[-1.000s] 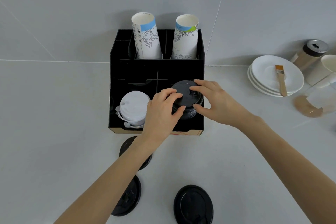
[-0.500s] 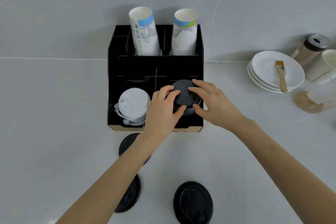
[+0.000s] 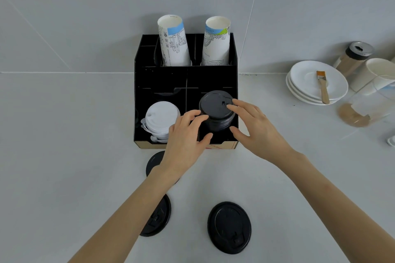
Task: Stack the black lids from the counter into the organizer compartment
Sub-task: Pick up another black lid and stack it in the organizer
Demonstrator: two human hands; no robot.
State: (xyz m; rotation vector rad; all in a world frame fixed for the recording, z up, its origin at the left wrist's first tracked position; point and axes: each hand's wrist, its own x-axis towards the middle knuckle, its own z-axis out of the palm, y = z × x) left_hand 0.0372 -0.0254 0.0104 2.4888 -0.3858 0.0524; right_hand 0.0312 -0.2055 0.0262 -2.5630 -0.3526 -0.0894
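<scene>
A stack of black lids point(image 3: 215, 103) stands in the front right compartment of the black organizer point(image 3: 186, 70). My left hand point(image 3: 186, 136) is at the stack's left side, its fingertips against the top lid's edge and its thumb lower down in front. My right hand point(image 3: 254, 128) is at the stack's right side, fingers spread, with one fingertip on the top lid. Three more black lids lie on the counter in front: one at the right point(image 3: 229, 227), one under my left forearm point(image 3: 159, 218), one partly hidden by my left wrist point(image 3: 154, 162).
White lids point(image 3: 161, 116) fill the front left compartment. Two paper cup stacks point(image 3: 174, 42) point(image 3: 217, 42) stand in the back. At the right are stacked white plates point(image 3: 307, 83) with a brush point(image 3: 322, 87), a shaker point(image 3: 354, 55) and a glass jar point(image 3: 372, 100).
Both hands have drawn back from the top of the lid stack toward its edges. The fingers that lay across the top lid now only touch its rim.
</scene>
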